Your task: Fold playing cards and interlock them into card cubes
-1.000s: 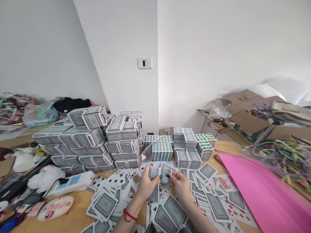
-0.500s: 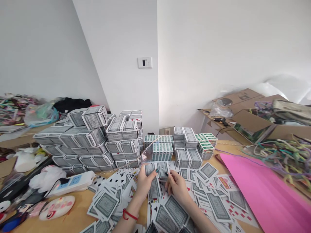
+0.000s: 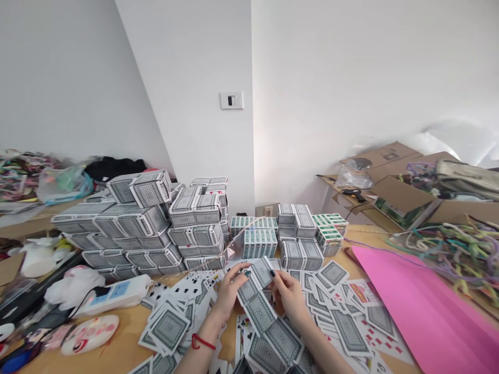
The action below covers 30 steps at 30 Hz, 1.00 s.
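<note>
Between my hands is a small piece of joined playing cards [image 3: 259, 310] with grey patterned backs facing up, tilted over the loose cards. My left hand [image 3: 230, 291] is closed on its left side, the thumb lying on a card back. My right hand [image 3: 287, 293] pinches the upper right edge with thumb and fingers. Just below, more face-down cards [image 3: 283, 340] lie near my wrists; whether the held piece touches them I cannot tell. Loose cards [image 3: 169, 324] spread to the left, and others [image 3: 349, 327] to the right, some face up.
Blocks built of folded cards [image 3: 136, 223] are stacked at the back left, with more blocks [image 3: 302, 252] behind my right hand. Green-and-white card boxes [image 3: 260, 243] stand between them. A power strip [image 3: 120, 291] lies left, a pink sheet [image 3: 421, 306] right, a cardboard box [image 3: 405, 200] beyond.
The joined cards have turned and tilted, with their top edge now up to the right. My right hand has risen slightly and grips their upper right edge.
</note>
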Tool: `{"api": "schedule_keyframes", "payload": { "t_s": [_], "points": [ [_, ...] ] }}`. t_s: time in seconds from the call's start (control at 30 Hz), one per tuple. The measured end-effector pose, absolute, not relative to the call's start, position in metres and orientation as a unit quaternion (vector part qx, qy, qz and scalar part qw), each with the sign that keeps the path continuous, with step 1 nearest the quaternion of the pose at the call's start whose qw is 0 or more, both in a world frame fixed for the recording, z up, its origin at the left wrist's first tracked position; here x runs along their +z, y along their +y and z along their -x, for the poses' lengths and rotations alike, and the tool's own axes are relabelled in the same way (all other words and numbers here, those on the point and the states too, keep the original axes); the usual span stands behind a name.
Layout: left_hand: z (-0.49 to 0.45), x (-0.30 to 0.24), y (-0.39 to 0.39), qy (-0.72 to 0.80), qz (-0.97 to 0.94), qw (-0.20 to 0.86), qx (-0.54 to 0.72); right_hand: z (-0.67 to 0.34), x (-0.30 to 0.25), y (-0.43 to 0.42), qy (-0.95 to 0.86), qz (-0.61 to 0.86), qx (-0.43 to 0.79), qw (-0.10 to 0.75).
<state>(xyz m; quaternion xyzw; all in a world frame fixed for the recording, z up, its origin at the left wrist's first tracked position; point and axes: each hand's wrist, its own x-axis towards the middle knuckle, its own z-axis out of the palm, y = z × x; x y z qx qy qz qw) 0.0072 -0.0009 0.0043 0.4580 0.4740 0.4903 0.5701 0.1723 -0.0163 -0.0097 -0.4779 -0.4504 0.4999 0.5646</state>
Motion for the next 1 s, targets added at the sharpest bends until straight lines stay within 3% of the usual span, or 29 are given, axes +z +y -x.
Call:
{"api": "schedule_keyframes", "payload": {
  "t_s": [0.23, 0.43, 0.6, 0.8, 1.0],
  "points": [
    [-0.003, 0.000, 0.005, 0.502, -0.450, 0.527, 0.518, -0.178, -0.023, -0.016, -0.559, 0.530, 0.358, 0.527],
    [0.000, 0.000, 0.009, 0.475, -0.283, 0.592, 0.587, -0.182, -0.020, -0.016, -0.729, 0.523, 0.158, 0.412],
    [0.000, 0.005, 0.007, 0.411, -0.282, 0.669, 0.552, -0.180, -0.028, -0.015, -0.772, 0.549, 0.042, 0.317],
    [-0.005, 0.006, 0.003, 0.371, -0.283, 0.702, 0.538, -0.181, -0.036, -0.010, -0.714, 0.598, 0.071, 0.357],
    [-0.002, 0.006, 0.006, 0.371, -0.276, 0.692, 0.555, -0.186, -0.028, -0.007, -0.668, 0.560, 0.266, 0.412]
  ]
}}
